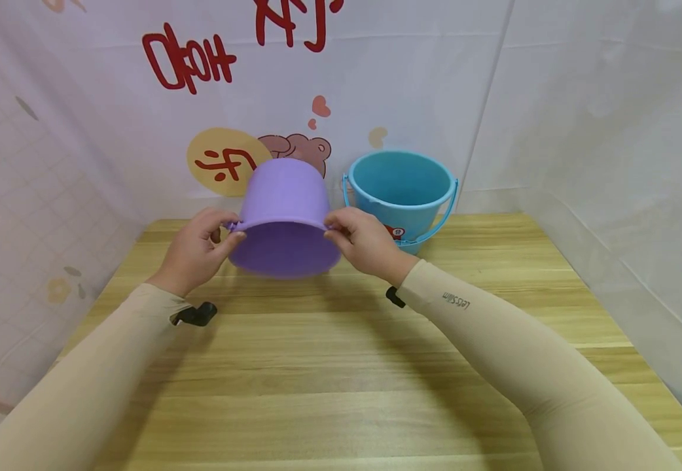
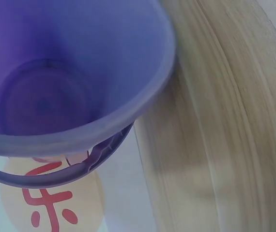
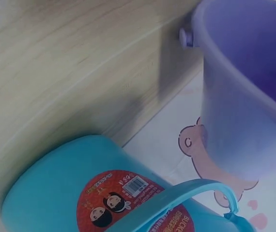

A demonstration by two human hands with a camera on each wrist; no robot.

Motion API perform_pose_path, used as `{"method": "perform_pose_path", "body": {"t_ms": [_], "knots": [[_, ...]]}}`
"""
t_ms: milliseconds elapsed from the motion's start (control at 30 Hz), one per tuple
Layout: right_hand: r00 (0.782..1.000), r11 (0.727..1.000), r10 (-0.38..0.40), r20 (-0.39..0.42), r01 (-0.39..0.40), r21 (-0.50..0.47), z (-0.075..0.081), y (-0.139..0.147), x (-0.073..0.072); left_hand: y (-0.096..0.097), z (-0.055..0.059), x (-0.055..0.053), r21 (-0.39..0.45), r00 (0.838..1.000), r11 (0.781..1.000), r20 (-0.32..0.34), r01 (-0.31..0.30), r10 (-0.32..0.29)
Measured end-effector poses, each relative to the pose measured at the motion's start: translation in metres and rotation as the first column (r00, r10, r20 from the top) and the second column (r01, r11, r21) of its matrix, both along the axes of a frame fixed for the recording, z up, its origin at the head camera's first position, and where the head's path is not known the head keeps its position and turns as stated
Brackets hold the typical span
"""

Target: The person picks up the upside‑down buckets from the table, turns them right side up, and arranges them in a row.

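In the head view a purple bucket is tipped over, base up and away, its mouth facing down and towards me. My left hand pinches its rim on the left, thumb below and fingers above, beside the handle joint. On the opposite side my right hand pinches the rim in the same way. The left wrist view looks into the bucket, with its purple handle hanging along the rim. A round knob sticks out under the rim in the right wrist view.
Just right of the right hand a blue bucket stands upright at the table's back, handle lowered in front. It bears a red label. Behind the wooden table hangs a white printed cloth; more cloth lines both sides.
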State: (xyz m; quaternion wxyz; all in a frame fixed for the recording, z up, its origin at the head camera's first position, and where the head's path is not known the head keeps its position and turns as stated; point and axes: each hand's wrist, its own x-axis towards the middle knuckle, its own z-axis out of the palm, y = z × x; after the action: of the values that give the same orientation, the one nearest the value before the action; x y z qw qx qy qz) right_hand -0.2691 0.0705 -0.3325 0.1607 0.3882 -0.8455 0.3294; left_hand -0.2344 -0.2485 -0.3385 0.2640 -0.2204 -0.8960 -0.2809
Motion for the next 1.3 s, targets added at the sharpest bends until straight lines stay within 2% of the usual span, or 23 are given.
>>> {"method": "perform_pose_path", "body": {"t_ms": [167,333,533,733,1033,1300], "knots": [[1.0,1.0,0.0,0.002,0.0,-0.026,0.002,0.002,-0.002,0.004,0.004,0.002,-0.009,1.0,1.0,-0.012,0.002,-0.002],[0.999,0.999,0.012,-0.032,-0.013,-0.031,0.003,0.002,-0.002,0.007,0.007,0.001,0.023,1.0,1.0,-0.006,0.012,-0.011],[0.994,1.0,0.015,-0.11,-0.013,0.015,0.007,0.002,0.001,0.009,0.012,0.0,0.045,1.0,0.999,-0.029,0.012,-0.011],[0.99,0.999,0.01,-0.143,-0.005,0.036,0.009,0.001,0.003,0.011,0.014,0.001,0.057,0.998,0.998,-0.065,0.014,-0.011],[0.993,1.0,-0.002,-0.116,0.004,0.018,0.01,0.001,0.002,0.009,0.013,0.002,0.04,0.997,0.999,-0.073,0.008,-0.005],[0.995,1.0,-0.004,-0.102,0.003,-0.01,0.012,0.001,0.001,0.006,0.01,0.004,0.031,0.999,0.999,-0.051,-0.006,0.008]]}}
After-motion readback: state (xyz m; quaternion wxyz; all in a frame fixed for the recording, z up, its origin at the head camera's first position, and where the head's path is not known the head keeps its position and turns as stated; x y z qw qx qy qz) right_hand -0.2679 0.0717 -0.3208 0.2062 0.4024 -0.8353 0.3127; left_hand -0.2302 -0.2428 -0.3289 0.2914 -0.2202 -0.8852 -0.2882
